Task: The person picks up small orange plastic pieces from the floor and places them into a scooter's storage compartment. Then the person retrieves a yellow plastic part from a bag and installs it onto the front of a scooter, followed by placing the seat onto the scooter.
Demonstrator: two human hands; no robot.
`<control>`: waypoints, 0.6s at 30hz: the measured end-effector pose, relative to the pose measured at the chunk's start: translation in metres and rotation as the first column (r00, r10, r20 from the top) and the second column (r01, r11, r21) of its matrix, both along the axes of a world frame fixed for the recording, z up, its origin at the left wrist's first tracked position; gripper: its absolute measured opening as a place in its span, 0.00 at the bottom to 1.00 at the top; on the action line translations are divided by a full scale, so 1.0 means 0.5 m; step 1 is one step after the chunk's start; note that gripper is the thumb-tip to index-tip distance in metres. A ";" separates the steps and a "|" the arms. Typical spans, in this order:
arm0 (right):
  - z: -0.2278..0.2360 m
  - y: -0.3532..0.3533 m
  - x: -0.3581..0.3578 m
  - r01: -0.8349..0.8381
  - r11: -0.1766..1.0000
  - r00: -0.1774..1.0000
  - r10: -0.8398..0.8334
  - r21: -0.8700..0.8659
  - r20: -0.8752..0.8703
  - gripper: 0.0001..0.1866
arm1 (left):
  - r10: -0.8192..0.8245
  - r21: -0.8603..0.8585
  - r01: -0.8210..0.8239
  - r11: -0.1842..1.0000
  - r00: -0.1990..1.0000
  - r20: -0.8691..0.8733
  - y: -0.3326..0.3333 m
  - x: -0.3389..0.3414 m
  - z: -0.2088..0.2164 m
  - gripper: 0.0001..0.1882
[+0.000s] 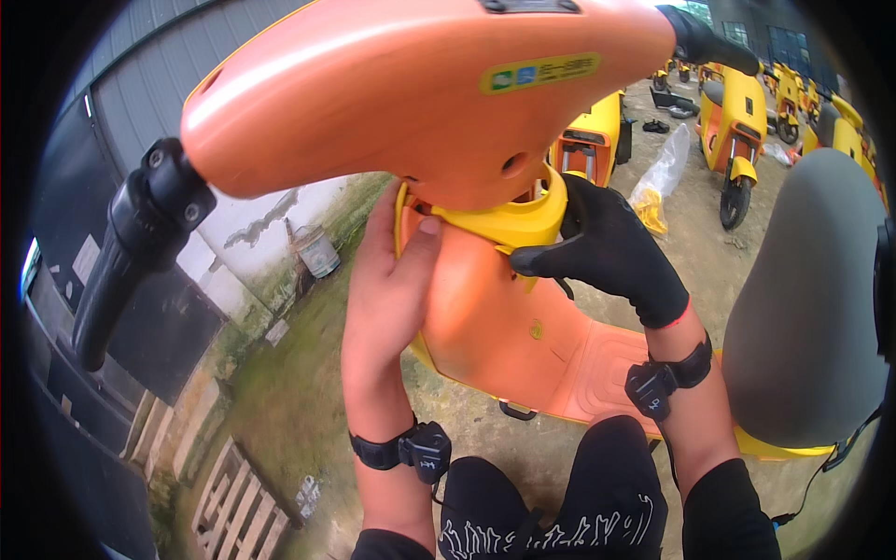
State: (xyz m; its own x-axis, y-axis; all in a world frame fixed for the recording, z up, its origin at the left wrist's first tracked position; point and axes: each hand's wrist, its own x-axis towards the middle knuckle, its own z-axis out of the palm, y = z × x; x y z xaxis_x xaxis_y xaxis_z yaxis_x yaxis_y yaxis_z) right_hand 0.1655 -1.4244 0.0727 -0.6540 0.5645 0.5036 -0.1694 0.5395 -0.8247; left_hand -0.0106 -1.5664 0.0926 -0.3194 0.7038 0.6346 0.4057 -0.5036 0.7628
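Note:
An orange and yellow electric scooter stands before me, its orange handlebar cover (392, 103) across the top. Below that cover, a curved yellow collar (509, 224) wraps the steering neck, over the orange front panel (485, 308). My left hand (387, 280), bare, is wrapped round the left edge of the front panel, with the thumb touching the collar's left end. My right hand (611, 247), in a black glove, pinches the collar's right side, thumb in front and fingers behind. A dark gap shows between collar and handlebar cover. The fingertips behind the parts are hidden.
The black left handgrip (121, 252) juts toward me, and a grey seat (807, 308) rises at right. Several yellow scooters (733, 121) stand beyond, near a clear plastic bag (663, 168). A wooden pallet (238, 504) and a bucket (317, 252) are at left by the wall.

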 end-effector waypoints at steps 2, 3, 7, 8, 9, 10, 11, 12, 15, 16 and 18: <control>-0.005 0.011 -0.001 -0.003 0.998 1.000 0.004 0.058 -0.016 0.37 | -0.008 0.007 0.007 1.000 1.000 0.013 0.001 0.005 0.002 0.30; -0.008 0.017 -0.001 0.006 0.999 1.000 -0.007 0.045 0.012 0.38 | -0.014 0.007 0.014 1.000 1.000 0.012 0.000 0.007 0.003 0.30; -0.025 0.034 -0.017 0.028 0.969 0.995 -0.002 0.247 -0.104 0.43 | -0.027 -0.007 0.027 1.000 0.999 0.023 -0.004 0.015 0.005 0.31; -0.029 0.036 -0.020 0.042 0.965 0.988 -0.002 0.261 -0.152 0.45 | -0.028 -0.008 0.028 1.000 0.999 0.031 -0.005 0.017 0.006 0.31; -0.033 0.035 -0.025 0.055 0.960 0.980 0.000 0.275 -0.198 0.47 | -0.015 -0.009 0.015 1.000 1.000 0.028 -0.005 0.018 0.006 0.31; -0.036 0.033 -0.026 0.068 0.956 0.970 0.003 0.287 -0.243 0.49 | -0.001 -0.012 0.002 1.000 1.000 0.025 -0.005 0.018 0.006 0.31; -0.039 0.031 -0.024 0.082 0.961 0.977 -0.025 0.266 -0.212 0.49 | 0.018 -0.024 -0.017 1.000 1.000 0.025 -0.005 0.019 0.005 0.31; -0.042 0.026 -0.022 0.098 0.965 0.982 -0.054 0.245 -0.180 0.49 | 0.013 -0.017 -0.012 1.000 1.000 0.026 -0.005 0.019 0.005 0.31; -0.038 0.019 -0.008 0.117 0.970 0.993 -0.111 0.212 -0.042 0.52 | -0.002 -0.005 0.002 1.000 0.999 0.035 -0.004 0.015 0.003 0.31; -0.035 0.017 -0.002 0.105 0.968 0.994 -0.097 0.229 -0.046 0.53 | -0.016 0.001 0.016 1.000 0.999 0.035 -0.003 0.014 0.002 0.31; -0.025 0.015 -0.008 0.155 0.951 0.987 -0.137 0.268 -0.087 0.54 | -0.025 0.000 0.025 1.000 0.999 0.035 -0.004 0.010 0.000 0.31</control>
State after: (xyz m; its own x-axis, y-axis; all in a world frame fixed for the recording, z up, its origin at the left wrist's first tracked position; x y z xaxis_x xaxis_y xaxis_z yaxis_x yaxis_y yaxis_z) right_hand 0.1614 -1.4167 0.0603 -0.5341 0.4864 0.6915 -0.1216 0.7652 -0.6322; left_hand -0.0055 -1.5684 0.0924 -0.3235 0.7120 0.6233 0.3661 -0.5133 0.7763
